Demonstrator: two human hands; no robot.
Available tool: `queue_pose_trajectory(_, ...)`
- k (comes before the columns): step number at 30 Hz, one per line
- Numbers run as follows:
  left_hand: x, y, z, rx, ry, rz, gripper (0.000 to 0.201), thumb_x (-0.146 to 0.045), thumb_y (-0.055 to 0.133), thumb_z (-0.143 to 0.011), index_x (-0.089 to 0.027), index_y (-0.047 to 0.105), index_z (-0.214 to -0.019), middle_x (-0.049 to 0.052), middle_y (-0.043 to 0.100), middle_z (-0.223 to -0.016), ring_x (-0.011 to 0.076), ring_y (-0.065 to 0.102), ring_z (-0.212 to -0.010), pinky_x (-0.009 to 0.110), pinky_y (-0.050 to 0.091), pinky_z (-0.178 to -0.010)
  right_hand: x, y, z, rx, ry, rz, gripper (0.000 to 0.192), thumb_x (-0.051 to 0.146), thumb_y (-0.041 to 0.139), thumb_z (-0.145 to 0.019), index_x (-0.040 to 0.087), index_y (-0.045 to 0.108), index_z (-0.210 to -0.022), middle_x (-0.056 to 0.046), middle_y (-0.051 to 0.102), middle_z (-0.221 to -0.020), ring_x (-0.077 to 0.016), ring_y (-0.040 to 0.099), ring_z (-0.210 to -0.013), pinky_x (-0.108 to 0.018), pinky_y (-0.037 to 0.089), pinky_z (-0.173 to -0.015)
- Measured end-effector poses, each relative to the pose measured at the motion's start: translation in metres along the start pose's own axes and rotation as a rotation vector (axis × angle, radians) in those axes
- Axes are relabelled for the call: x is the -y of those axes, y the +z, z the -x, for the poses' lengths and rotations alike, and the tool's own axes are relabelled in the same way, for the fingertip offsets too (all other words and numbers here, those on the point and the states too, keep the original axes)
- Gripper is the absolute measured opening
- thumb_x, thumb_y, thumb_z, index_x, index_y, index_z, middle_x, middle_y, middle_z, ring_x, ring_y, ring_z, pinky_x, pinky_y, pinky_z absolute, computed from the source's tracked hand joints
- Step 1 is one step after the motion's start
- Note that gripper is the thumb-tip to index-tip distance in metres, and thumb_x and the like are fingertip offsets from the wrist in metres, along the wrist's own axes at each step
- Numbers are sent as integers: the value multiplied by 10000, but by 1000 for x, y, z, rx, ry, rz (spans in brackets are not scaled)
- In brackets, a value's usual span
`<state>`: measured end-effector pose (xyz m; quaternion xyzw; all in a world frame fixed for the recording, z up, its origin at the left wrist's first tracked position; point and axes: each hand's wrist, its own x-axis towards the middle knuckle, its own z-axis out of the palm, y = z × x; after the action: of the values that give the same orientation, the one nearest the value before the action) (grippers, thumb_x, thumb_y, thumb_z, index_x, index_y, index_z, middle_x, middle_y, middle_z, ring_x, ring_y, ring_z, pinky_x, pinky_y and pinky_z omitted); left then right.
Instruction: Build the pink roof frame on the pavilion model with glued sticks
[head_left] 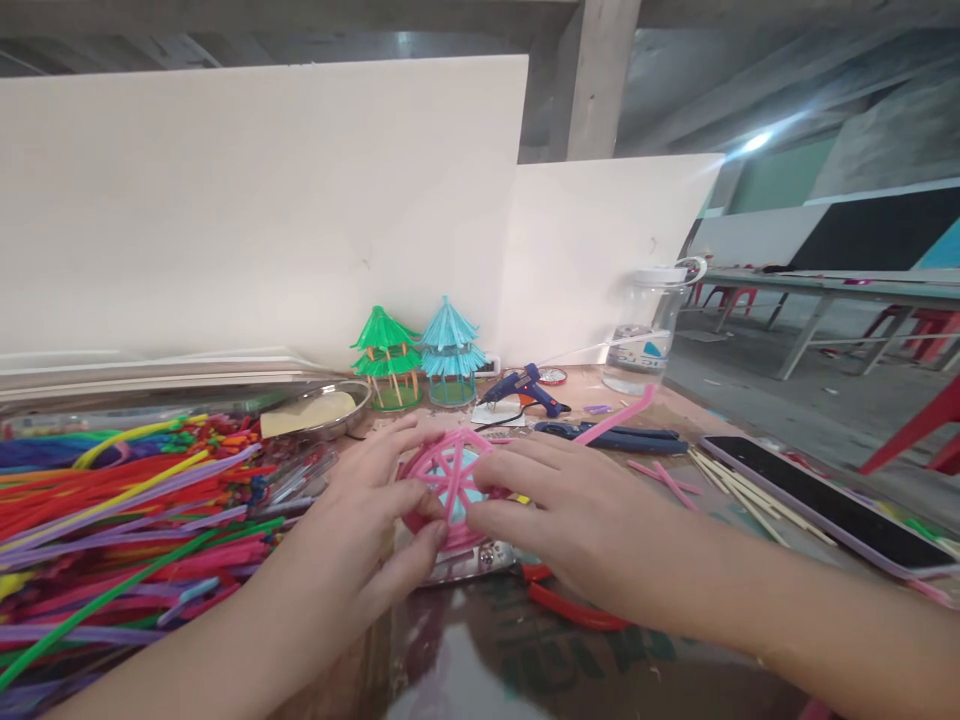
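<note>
Brown worktable backed by white boards, with benches and red chairs off to the right. At table centre, pink wheel of pipe cleaners, spokes meeting at a hub. Left hand curled round the wheel's left rim, thumb and fingertips pinching it. Right hand closed on the wheel's right rim, fingers spread over the top. Left of the wheel, big heap of coloured pipe cleaners. Behind the wheel, green pagoda and blue pagoda side by side, metal dish just left of them. Right of the pagodas, blue glue gun and clear jar. Right of the wheel, loose pink stems, thin sticks, phone. Below the wheel, red pliers.
</note>
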<state>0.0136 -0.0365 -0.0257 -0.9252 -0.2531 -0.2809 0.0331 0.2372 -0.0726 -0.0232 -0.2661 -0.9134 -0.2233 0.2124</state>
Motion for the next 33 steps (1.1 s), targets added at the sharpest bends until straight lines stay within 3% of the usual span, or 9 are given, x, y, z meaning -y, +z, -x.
queue_pose_trajectory(9, 4, -2, 1, 3, -1, 24, 323, -230, 422, -966, -258, 743, -938, 74, 548, -1432, 271, 491, -1340, 489, 423, -1118, -4, 3, 3, 35, 29, -3, 270, 103, 398, -995, 148, 664, -977, -93, 642, -988, -221, 551, -866, -338, 442, -745)
queue_pose_trajectory(21, 3, 5, 2, 4, -174, 155, 333, -382, 484, -942, -233, 705, -742, 53, 521, -1442, 291, 491, -1327, 495, 427, -1108, -3, 1, 1, -6, -2, 15, 321, 141, 342, -1025, 147, 660, -988, -91, 642, -965, -214, 538, -853, -328, 432, -760)
queue_pose_trajectory(33, 3, -1, -2, 38, -150, 159, 291, -331, 497, -937, -237, 685, -737, 37, 531, -1434, 280, 536, -1284, 448, 495, -1048, -10, -3, 4, 14, 16, 13, 228, 116, 425, -991, 155, 650, -992, -110, 632, -1042, -214, 501, -903, -329, 386, -775)
